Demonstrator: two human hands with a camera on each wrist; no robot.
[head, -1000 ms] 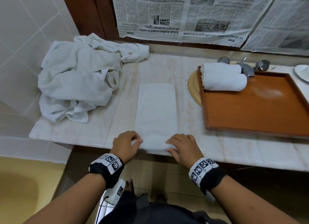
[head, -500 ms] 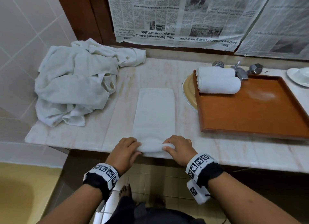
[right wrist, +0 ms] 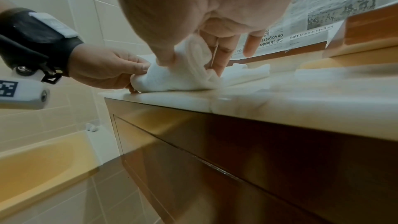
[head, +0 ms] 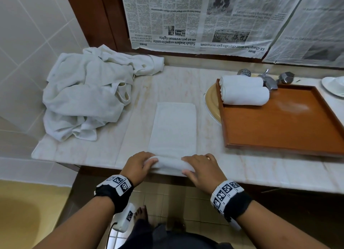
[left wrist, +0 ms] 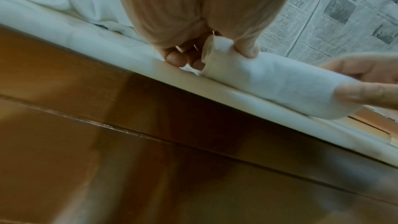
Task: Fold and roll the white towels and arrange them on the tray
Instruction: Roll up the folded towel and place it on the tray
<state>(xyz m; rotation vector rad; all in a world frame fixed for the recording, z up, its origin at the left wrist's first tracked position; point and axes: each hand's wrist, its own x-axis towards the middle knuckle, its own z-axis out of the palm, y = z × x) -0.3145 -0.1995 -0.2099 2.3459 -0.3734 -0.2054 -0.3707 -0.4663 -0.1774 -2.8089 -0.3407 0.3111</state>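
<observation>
A: Where is the folded white towel?

B: Left of the brown wooden tray. Your left hand and right hand pinch its rolled near end; only your right wrist view shows the spiral layers.

Towel pile left, folded towel centre, tray right holding 2 rolled towels

White tiled wall, newspaper-covered mirror
</observation>
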